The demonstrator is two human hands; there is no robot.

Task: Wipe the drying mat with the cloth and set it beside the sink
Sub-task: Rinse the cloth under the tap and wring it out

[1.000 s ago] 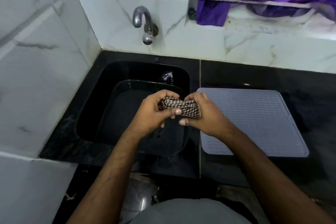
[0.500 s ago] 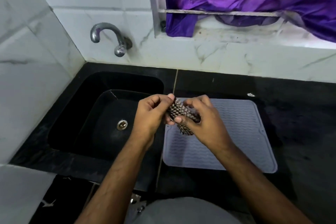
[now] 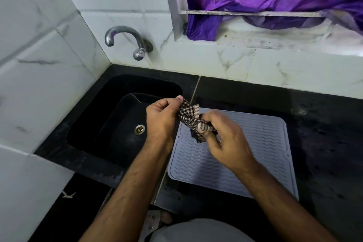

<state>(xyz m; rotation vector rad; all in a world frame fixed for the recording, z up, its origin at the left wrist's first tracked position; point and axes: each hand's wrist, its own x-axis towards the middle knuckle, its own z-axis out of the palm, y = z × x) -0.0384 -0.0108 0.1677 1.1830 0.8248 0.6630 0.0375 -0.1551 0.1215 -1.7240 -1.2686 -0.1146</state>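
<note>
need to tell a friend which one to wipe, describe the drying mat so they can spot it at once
Find the black sink under the wall tap. On the dark counter just right of it lies the drying mat, flat. It is the only pale grey-blue rectangle there, with rounded corners and wavy ridges.

The scene is lit dimly and evenly, with a cool bluish cast. The white wall tiles (image 3: 49, 68) are rendered brightest, while the black sink (image 3: 121, 122) is lost in deep shadow. Small glints are seen on the metal tap (image 3: 125, 39) and the drain (image 3: 139, 129). Straight tile lines are bowed by wide-angle distortion near the edges. Slight softness is noticed throughout.
</note>
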